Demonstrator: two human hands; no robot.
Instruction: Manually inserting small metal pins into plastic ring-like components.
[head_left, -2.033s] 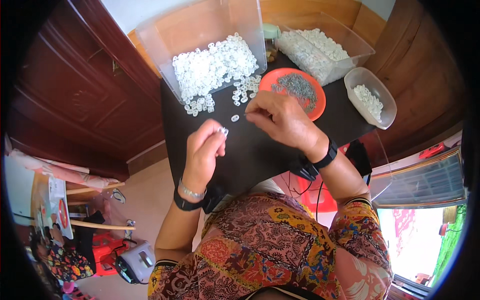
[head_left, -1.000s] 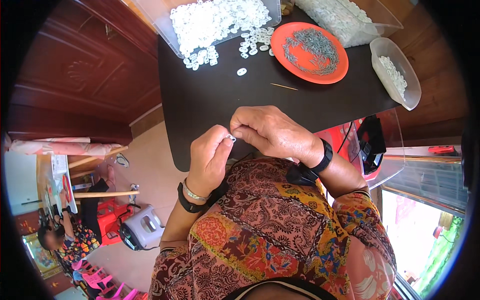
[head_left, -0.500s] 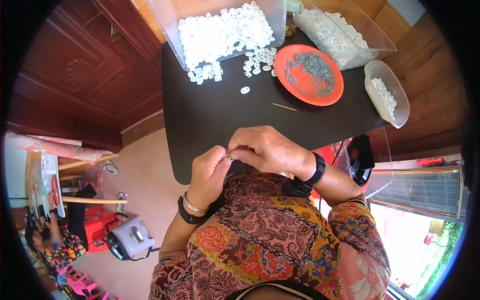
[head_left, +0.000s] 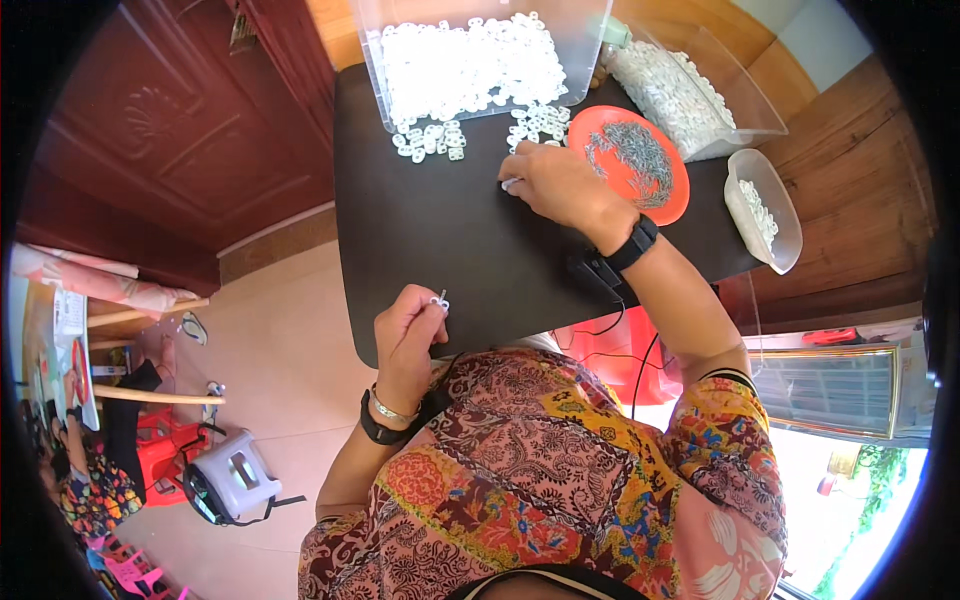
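My left hand [head_left: 408, 335], near the table's front edge, is closed on a small white plastic piece [head_left: 437, 304] with a thin grey metal pin sticking up from it. Farther out, my right hand [head_left: 560, 183] pinches a white oval piece [head_left: 510, 184] at the tabletop; my fingers cover most of it. Just beyond those fingers lie loose white two-holed pieces [head_left: 540, 122]. An orange-red plate [head_left: 600, 122] heaped with small grey metal pins [head_left: 645, 160] sits right beside my right hand.
A clear bin [head_left: 372, 75] of white pieces stands at the back of the dark table [head_left: 400, 220], with more pieces [head_left: 430, 141] spilled before it. To the right are a full clear bag [head_left: 670, 95] and a small tub [head_left: 745, 215]. Another person [head_left: 95, 480] sits at far left.
My right hand has left my left hand and reached forward onto the single white oval piece. My left hand keeps its piece. The thin wooden stick on the table no longer shows.
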